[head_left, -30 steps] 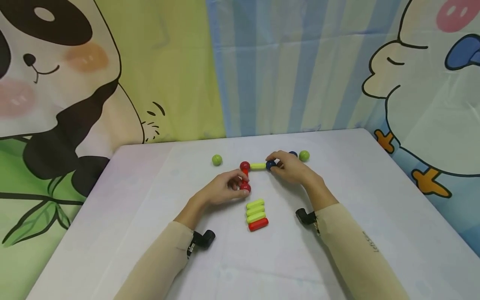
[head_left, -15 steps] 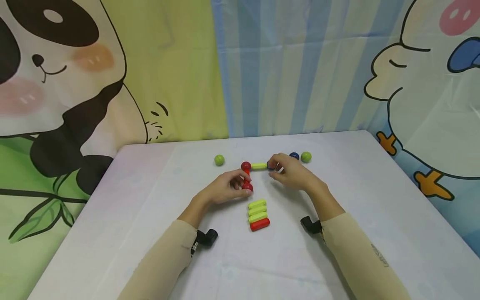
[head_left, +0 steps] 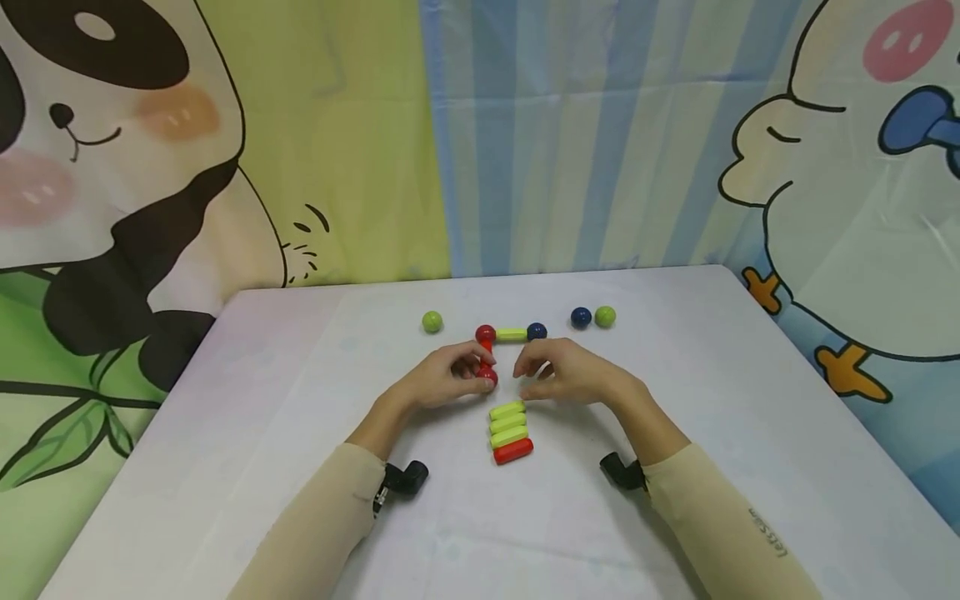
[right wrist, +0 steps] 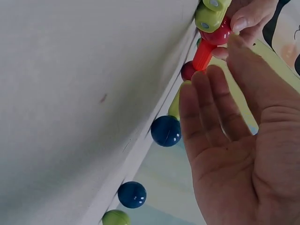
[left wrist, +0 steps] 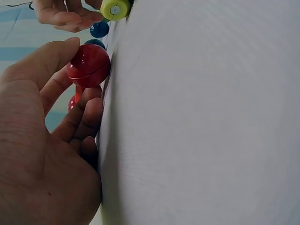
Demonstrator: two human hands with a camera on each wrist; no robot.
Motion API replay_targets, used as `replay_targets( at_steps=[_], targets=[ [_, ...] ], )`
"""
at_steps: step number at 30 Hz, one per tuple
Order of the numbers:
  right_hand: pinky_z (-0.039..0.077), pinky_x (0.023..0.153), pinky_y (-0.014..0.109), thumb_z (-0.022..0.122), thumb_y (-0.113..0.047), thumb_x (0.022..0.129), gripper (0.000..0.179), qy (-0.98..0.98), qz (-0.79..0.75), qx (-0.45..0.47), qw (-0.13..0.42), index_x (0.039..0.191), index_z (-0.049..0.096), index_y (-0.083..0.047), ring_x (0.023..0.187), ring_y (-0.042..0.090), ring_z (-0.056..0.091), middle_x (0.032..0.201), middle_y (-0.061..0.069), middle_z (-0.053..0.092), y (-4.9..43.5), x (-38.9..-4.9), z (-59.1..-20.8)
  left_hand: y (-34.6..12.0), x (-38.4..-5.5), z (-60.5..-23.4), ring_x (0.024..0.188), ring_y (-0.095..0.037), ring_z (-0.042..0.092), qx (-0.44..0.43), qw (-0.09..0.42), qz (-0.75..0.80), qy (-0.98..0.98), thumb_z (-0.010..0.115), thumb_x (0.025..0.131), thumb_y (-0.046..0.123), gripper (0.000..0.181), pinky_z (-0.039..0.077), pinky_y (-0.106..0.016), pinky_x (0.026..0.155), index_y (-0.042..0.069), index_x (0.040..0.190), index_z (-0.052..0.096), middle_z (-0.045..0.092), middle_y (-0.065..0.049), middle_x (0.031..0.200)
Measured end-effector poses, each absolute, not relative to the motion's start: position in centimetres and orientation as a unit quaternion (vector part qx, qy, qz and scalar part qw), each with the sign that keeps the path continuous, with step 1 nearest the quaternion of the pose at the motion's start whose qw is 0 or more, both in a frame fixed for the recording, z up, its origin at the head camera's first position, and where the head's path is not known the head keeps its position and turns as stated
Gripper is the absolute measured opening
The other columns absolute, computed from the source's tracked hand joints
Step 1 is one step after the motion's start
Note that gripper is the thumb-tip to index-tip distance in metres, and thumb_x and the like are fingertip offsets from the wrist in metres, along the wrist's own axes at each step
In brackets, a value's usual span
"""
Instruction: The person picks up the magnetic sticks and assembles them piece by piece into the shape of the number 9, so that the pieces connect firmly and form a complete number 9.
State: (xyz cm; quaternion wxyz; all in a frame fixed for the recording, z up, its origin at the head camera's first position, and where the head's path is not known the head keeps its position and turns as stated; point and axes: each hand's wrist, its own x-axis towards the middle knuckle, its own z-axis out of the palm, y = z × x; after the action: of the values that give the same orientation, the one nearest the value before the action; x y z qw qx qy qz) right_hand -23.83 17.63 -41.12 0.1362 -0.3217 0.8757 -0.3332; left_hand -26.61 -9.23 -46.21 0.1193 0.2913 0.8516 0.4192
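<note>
My left hand (head_left: 438, 379) holds the near red ball (left wrist: 89, 65) between thumb and fingers. A red rod (right wrist: 204, 55) joins this ball to a far red ball (head_left: 486, 333). From there a yellow-green rod (head_left: 512, 334) runs right to a dark blue ball (head_left: 536, 332), making a corner shape on the table. My right hand (head_left: 573, 372) hovers with loosely bent fingers and nothing in its grasp. Its thumb is close above three loose yellow-green rods (head_left: 508, 422), lined up side by side with a loose red rod (head_left: 513, 451) nearest me.
A second blue ball (head_left: 581, 317) and a green ball (head_left: 605, 317) lie side by side at the back right. Another green ball (head_left: 432, 322) is at the back left. The white-covered table (head_left: 262, 400) ends at a cartoon-printed curtain (head_left: 540, 150).
My right hand has let go of the blue ball at the yellow-green rod's end and come back toward the loose rods. The left hand stays on the near red ball.
</note>
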Motion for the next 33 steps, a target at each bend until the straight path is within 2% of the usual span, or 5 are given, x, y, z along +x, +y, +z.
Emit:
replay_targets(
  at_steps=[11,17,22,29,33],
  targets=[
    [0.055,0.096,0.038,0.073,-0.012,0.095,0.016,0.863,-0.301,-0.374,0.159,0.110,0.074,-0.011,0.102,0.014,0.066,0.108,-0.001,0.071,15.4,-23.4,-40.9,-10.4,-26.1,-45.9,0.093,-0.018,0.058,0.285,0.095,0.414,0.859,0.076,0.093,0.025,0.031,0.048,-0.033,0.085,0.018,0.122,0.067,0.065,0.001,0.100],
    [0.054,0.093,0.034,0.072,-0.011,0.096,0.014,0.872,-0.277,-0.364,0.176,0.109,0.073,-0.014,0.097,0.010,0.064,0.102,-0.010,0.070,14.5,-23.1,-41.2,-10.8,-25.8,-46.2,0.091,-0.019,0.058,0.287,0.098,0.428,0.851,0.076,0.093,0.025,0.032,0.048,-0.033,0.083,0.015,0.122,0.068,0.064,-0.001,0.098],
    [0.054,0.091,0.030,0.073,-0.014,0.096,0.013,0.877,-0.259,-0.361,0.182,0.109,0.072,-0.015,0.092,0.006,0.065,0.100,-0.009,0.071,14.7,-22.9,-41.3,-10.4,-26.0,-46.6,0.091,-0.018,0.058,0.289,0.102,0.425,0.851,0.076,0.094,0.026,0.033,0.048,-0.032,0.083,0.015,0.124,0.068,0.064,0.000,0.099],
    [0.054,0.086,0.027,0.073,-0.006,0.092,0.016,0.886,-0.247,-0.346,0.183,0.103,0.073,-0.018,0.091,0.008,0.062,0.097,-0.008,0.069,15.5,-22.9,-41.0,-9.8,-26.4,-46.2,0.093,-0.018,0.058,0.286,0.114,0.421,0.853,0.076,0.094,0.029,0.033,0.049,-0.033,0.085,0.019,0.125,0.068,0.063,0.001,0.101],
    [0.053,0.087,0.028,0.070,-0.003,0.091,0.022,0.884,-0.253,-0.344,0.188,0.107,0.074,-0.017,0.095,0.013,0.063,0.101,-0.005,0.069,16.1,-22.8,-41.0,-9.3,-26.7,-46.3,0.093,-0.018,0.057,0.282,0.114,0.424,0.853,0.076,0.094,0.027,0.032,0.048,-0.033,0.084,0.020,0.123,0.068,0.063,0.001,0.100]
  ],
)
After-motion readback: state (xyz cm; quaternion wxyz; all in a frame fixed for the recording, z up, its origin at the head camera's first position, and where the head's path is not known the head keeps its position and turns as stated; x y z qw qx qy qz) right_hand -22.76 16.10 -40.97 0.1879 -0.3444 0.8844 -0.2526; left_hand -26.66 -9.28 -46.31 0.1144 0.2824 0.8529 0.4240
